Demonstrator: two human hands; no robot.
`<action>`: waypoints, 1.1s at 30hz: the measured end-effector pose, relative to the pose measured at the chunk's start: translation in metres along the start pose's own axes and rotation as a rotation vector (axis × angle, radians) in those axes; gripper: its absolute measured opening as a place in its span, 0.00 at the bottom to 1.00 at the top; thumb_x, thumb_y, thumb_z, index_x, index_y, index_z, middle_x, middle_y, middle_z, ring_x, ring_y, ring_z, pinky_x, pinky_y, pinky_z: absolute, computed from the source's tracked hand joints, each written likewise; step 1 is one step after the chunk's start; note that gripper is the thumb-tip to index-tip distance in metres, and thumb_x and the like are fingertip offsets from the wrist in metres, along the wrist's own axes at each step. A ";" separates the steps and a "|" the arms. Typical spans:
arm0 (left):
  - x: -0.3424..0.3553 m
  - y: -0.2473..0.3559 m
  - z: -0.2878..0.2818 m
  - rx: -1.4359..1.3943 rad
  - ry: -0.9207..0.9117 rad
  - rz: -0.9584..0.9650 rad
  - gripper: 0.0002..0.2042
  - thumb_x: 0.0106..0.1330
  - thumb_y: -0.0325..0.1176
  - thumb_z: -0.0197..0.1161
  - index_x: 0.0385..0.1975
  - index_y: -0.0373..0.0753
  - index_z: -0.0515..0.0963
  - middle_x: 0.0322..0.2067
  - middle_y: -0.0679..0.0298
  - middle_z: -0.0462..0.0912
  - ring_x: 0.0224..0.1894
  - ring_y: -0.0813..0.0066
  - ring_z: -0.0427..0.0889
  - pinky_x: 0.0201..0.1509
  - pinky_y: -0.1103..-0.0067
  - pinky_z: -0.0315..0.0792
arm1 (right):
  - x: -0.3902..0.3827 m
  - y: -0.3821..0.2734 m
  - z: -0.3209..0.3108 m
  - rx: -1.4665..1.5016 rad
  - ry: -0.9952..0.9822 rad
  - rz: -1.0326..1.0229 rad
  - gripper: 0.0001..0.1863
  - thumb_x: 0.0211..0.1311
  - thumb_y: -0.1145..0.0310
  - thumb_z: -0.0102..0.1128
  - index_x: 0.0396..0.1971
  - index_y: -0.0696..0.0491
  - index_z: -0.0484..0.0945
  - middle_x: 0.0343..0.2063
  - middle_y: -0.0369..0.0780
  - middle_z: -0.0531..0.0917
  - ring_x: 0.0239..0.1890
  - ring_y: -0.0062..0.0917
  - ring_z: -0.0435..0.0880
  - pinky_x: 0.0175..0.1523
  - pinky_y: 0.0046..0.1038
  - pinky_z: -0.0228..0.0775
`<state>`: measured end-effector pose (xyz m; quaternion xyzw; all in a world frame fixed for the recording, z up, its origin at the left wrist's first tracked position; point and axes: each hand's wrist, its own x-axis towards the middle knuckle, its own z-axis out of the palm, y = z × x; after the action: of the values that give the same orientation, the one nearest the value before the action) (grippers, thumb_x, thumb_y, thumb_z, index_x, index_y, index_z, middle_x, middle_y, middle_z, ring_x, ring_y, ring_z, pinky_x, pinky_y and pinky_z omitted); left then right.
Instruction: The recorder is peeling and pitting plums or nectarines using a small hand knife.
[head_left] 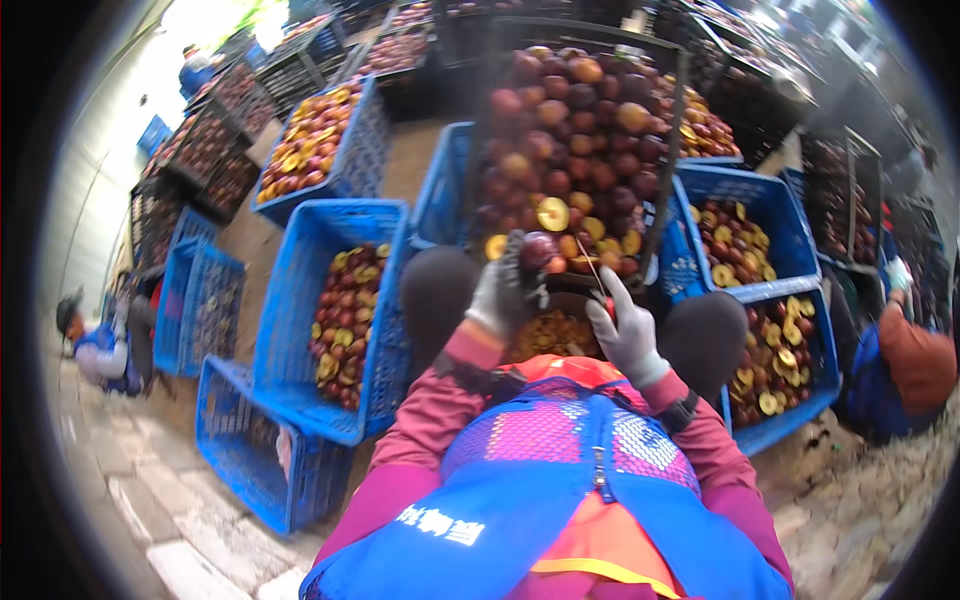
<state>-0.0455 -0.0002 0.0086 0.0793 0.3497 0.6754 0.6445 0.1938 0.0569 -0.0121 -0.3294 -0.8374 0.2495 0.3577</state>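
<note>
My left hand (pixel 508 290), in a grey-and-dark glove, is closed around a dark red plum (pixel 538 250). My right hand (pixel 627 335), in a pale glove, grips a small knife (pixel 588 262) with a red handle, its thin blade angled up toward the fruit. Just beyond both hands stands a dark crate (pixel 672 150) heaped with whole plums. Several cut plum halves (pixel 553 213) with yellow flesh lie at its near edge. Below the hands, between my knees, yellowish cut pieces (pixel 553 335) fill a container that is partly hidden.
Blue crates with cut plums stand at my left (pixel 270 330) and right (pixel 810 400). A blue crate (pixel 240 450) sits at the lower left. Stacked crates of fruit (pixel 215 145) rise farther off. One person (pixel 105 350) works at far left, another (pixel 915 350) at far right.
</note>
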 end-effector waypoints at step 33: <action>0.024 -0.050 -0.028 0.520 -0.439 0.148 0.33 0.77 0.26 0.67 0.80 0.41 0.62 0.54 0.64 0.79 0.47 0.77 0.78 0.51 0.72 0.77 | 0.086 0.011 -0.004 1.147 -0.123 0.806 0.17 0.82 0.50 0.61 0.49 0.49 0.84 0.35 0.31 0.86 0.27 0.13 0.82 0.28 0.18 0.73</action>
<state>-0.0242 0.0076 -0.0485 0.4093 0.3562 0.5754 0.6120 0.1561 0.1271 0.0209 -0.3588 -0.4049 0.7831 0.3067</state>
